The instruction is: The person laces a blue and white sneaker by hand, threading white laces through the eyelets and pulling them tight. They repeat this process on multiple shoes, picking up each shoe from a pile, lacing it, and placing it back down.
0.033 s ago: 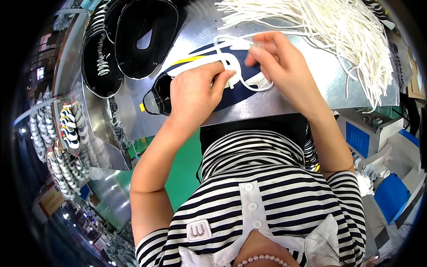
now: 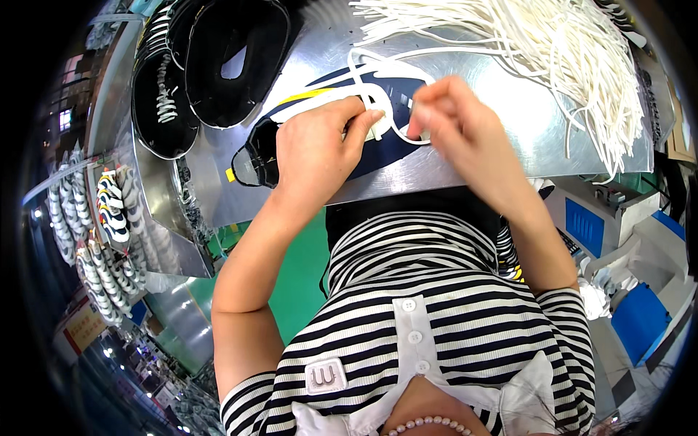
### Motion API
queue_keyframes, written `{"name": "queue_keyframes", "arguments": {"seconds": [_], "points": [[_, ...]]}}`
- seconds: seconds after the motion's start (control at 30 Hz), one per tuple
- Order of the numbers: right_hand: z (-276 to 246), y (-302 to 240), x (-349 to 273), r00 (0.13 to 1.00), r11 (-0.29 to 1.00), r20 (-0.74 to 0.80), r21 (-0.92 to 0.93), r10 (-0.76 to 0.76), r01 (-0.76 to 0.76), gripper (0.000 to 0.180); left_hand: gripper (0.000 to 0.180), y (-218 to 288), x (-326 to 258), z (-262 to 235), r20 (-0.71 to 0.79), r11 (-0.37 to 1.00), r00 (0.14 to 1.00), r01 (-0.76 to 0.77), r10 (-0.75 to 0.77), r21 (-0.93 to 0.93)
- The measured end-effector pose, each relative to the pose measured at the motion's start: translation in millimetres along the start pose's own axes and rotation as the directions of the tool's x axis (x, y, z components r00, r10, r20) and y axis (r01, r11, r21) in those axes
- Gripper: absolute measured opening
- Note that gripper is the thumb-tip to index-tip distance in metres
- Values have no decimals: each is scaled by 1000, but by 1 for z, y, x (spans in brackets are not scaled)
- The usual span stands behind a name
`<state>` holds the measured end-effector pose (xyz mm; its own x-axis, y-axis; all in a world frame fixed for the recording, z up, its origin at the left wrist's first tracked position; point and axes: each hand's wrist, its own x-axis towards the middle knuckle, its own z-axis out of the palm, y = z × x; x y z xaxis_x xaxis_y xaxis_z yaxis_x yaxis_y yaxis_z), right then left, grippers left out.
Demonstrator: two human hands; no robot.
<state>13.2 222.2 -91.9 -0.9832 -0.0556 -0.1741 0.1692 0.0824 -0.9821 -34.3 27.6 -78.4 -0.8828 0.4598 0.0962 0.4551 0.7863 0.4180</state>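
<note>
The navy-blue, low-cut shoe with white and yellow trim [image 2: 374, 160] is lying on the shiny grey metal table [image 2: 542, 109], toward its near edge, and the long, thin white fabric lace [image 2: 355, 69] is looping over its upper. The bare left hand [image 2: 318, 142] is closing over the shoe's upper, its thumb and bent forefinger apparently pinching the lace. The bare right hand [image 2: 456, 120] is hovering beside the loop with fingers curling; blur is hiding whether they are gripping it. The lace is looking light, limp and not fragile, probably best taken close to its tip, where it should be buckling least; the shoe is seeming soft yet shape-holding, suiting a hold across its upper. The left hand is covering the middle of the shoe, and the lace's ends are staying hard to trace.
</note>
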Motion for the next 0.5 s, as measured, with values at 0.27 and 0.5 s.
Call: {"name": "queue_keyframes", "arguments": {"seconds": [0.27, 0.5], "points": [[12, 23, -15, 989, 978, 23, -148, -145, 146, 15, 31, 1, 4, 0, -26, 1000, 1000, -13, 13, 13], [16, 22, -8, 994, 982, -1, -152, -110, 108, 15, 30, -1, 8, -2, 11, 1000, 1000, 16, -16, 2]]}}
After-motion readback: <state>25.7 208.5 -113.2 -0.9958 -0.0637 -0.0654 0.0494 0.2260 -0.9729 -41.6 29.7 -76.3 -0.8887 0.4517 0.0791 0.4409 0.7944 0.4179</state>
